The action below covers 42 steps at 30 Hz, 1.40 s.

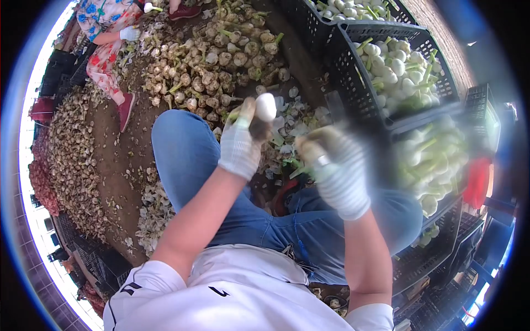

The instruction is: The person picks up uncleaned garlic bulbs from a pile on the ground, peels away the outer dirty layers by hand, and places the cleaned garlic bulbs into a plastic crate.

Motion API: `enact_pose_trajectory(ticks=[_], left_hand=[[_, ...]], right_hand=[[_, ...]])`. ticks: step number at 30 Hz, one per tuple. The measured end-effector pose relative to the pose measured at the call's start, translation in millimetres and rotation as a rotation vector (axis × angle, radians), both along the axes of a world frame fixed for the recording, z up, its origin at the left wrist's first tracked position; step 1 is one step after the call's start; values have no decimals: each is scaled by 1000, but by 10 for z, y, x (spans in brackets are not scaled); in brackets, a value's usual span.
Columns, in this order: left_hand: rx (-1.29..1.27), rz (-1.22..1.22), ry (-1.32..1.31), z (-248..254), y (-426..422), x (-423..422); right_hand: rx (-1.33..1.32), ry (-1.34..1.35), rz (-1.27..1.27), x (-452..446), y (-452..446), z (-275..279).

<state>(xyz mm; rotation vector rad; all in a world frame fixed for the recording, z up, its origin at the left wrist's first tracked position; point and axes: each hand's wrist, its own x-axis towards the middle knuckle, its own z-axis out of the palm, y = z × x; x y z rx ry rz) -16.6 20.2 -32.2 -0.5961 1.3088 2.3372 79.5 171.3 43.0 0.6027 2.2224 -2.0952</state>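
Holding a white garlic bulb [266, 107] in the fingers of the left hand [242, 135], on the side facing the right hand [337, 165]; curling right fingers apart from it, grasp too blurred to tell.

A garlic-cleaning workplace at floor level, with produce handled in bulk.
A broad heap of untrimmed garlic [215, 60] covers much of the brown, littered floor [107, 182], and a second heap of small bulbs [72, 160] runs down the left side, with what look like red mesh sacks [43, 179] beyond it. Shed skins [156, 220] lie in drifts. On the right, black perforated crates [353, 69] hold clean white bulbs [406, 71], many with green stems. Another person [105, 22], in flowered clothes and a work glove [130, 33], is beside the large heap. Bright light lines the left edge, next to grey tiling [41, 265].
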Motion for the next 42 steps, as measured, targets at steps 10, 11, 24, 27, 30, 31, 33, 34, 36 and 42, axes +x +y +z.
enact_pose_trajectory(ticks=[10,11,24,27,30,31,33,34,36,42], left_hand=[[124,-427,252,78,1107,-294],[108,-527,168,-134,919,-305],[-1718,-1399,268,-1672,-198,-1196],[-1875,-1135,132,-1563,-349,-1467],[-1934,-1321,158,-1848,-511,-1796],[-1965,-1296,126,-1999,-606,-1813],[-2022,-1334,199,-2072,-671,-1821],[-2045,-1361,240,-2123,-686,-1825],[-2037,-1465,295,-2331,-755,-1902],[-1936,-1312,164,-2045,-576,-1850]], right_hand=[[830,39,711,69,-206,-369],[882,42,694,90,-183,-365],[963,127,362,-66,-20,-164],[932,22,366,-126,-31,-195],[969,111,330,-187,-28,-329],[950,176,351,-235,1,-389],[867,154,395,-298,36,-438],[803,65,413,-309,15,-411],[749,-43,417,-337,-5,-412],[852,-84,387,-328,13,-547]])
